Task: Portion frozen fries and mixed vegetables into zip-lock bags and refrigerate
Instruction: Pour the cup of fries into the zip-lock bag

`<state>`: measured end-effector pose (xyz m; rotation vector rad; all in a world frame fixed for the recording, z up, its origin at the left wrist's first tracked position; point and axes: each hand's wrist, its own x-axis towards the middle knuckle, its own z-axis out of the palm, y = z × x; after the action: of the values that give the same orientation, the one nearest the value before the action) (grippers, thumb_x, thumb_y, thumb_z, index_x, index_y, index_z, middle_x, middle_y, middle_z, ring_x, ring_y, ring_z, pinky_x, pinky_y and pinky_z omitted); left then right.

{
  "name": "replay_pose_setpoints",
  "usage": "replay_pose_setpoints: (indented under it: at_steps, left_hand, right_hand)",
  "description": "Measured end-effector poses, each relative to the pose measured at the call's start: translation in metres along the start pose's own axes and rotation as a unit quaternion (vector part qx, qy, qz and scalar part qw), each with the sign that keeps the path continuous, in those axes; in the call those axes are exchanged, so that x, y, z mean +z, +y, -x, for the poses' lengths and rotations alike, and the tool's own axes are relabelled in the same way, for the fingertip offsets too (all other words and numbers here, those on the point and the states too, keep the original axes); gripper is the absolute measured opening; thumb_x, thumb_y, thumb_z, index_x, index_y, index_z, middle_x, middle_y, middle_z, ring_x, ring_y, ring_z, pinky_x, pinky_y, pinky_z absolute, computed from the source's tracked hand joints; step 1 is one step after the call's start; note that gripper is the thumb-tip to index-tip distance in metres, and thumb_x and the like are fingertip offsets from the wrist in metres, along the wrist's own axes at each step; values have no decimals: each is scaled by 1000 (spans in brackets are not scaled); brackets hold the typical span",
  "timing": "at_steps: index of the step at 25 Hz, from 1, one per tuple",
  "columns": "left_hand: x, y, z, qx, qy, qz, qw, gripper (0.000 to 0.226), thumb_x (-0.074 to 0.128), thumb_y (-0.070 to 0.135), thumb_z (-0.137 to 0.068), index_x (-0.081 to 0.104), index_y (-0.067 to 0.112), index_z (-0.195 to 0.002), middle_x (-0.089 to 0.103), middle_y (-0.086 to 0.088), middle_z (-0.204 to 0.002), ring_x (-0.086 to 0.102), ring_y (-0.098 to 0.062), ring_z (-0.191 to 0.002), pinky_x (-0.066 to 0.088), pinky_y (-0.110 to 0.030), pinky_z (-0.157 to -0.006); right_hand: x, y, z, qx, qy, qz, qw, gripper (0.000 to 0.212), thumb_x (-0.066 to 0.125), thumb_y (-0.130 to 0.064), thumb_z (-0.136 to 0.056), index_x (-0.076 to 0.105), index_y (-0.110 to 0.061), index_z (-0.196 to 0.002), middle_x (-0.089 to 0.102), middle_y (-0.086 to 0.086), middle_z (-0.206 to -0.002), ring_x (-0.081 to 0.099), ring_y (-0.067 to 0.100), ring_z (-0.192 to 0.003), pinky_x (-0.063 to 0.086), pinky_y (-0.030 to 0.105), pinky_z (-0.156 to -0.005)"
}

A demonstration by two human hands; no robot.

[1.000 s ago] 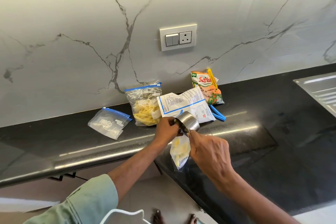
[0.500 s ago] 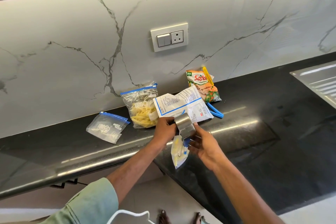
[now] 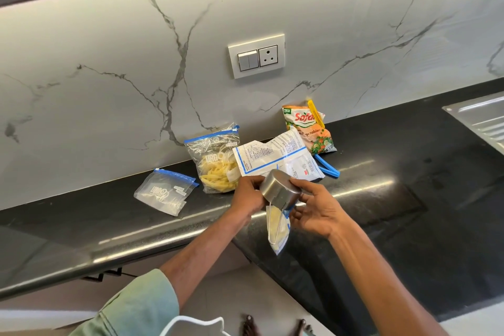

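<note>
Left hand (image 3: 249, 194) and right hand (image 3: 313, 207), fingers curled, clasp the tipped steel cup (image 3: 279, 194) between them; the zip-lock bag (image 3: 278, 229) hangs lengthwise directly below.

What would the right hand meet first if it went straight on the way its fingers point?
The cup, which the right hand seems to hold in its fingers; just beyond is the left hand, though depth is unclear.

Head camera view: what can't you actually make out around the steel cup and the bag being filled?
Inside of the steel cup: tipped mouth-down, so only its base and wall show.
Mouth of the small zip-lock bag: hidden behind the cup.
What the left hand grips: its fingers curl behind the cup.
Print on the white packet: too small.
Sink drainboard: cut off by the right edge.
</note>
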<state>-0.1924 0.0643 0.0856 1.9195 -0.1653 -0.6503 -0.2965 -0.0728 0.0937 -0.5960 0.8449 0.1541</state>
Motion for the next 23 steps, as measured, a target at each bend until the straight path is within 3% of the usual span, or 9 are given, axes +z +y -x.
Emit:
replay_pose_setpoints:
  at_steps: [2,5,8,13,16,18,20,23]
  left_hand:
    - [-5,4,-1,-15,-23,20,999,20,76,-8,-82,77,2,-100,76,-12,-86,75,-21,-70,62,-36,-61]
    - [-8,12,3,-9,-23,26,999,23,70,-13,-84,76,2,-101,76,-11,-87,74,-16,-61,59,-30,-55]
    - [-6,19,10,25,-8,26,999,27,68,-10,-86,75,5,-106,72,-11,-91,72,-12,-59,57,-26,-54]
    - [-7,17,16,110,3,-30,993,53,75,-2,-85,63,26,-128,65,-7,-102,72,-10,-72,56,-19,-57]
    - [-6,11,11,158,-10,-45,986,54,75,1,-87,62,35,-126,61,0,-115,70,-14,-90,56,-18,-63]
    - [-4,6,8,172,1,-19,985,47,71,2,-91,66,41,-117,61,2,-125,68,-14,-101,57,-21,-76]
    - [2,0,3,142,12,67,988,40,71,2,-92,71,38,-111,70,-3,-124,70,-25,-104,61,-33,-84]
    - [17,-5,-2,81,37,197,976,31,76,2,-88,77,17,-115,75,-9,-120,71,-31,-111,61,-46,-91]
  right_hand:
    - [-2,-5,0,-3,0,-5,1000,65,84,-24,-77,59,-1,-133,67,22,-108,63,30,-99,53,38,-97]
    - [-2,-9,1,-40,33,21,998,62,87,-26,-75,62,-4,-127,70,18,-108,69,27,-91,61,36,-68]
    - [-1,-12,3,-86,61,42,994,50,87,-26,-80,63,-8,-120,72,14,-105,73,25,-86,60,32,-57]
    - [0,-17,9,-121,66,60,989,41,86,-26,-82,65,-11,-114,73,13,-102,73,24,-87,60,34,-64]
    - [0,-16,8,-134,79,64,986,44,87,-28,-81,66,-10,-114,74,15,-107,74,26,-89,61,33,-64]
    - [1,-15,7,-146,86,62,983,47,87,-28,-81,67,-9,-118,75,15,-107,74,25,-86,61,30,-58]
    - [3,-13,8,-151,78,49,984,46,87,-30,-82,67,-10,-119,75,16,-109,73,25,-88,61,31,-60]
    - [5,-10,6,-164,67,49,983,52,86,-37,-81,67,-13,-124,76,13,-114,71,25,-99,57,33,-72]
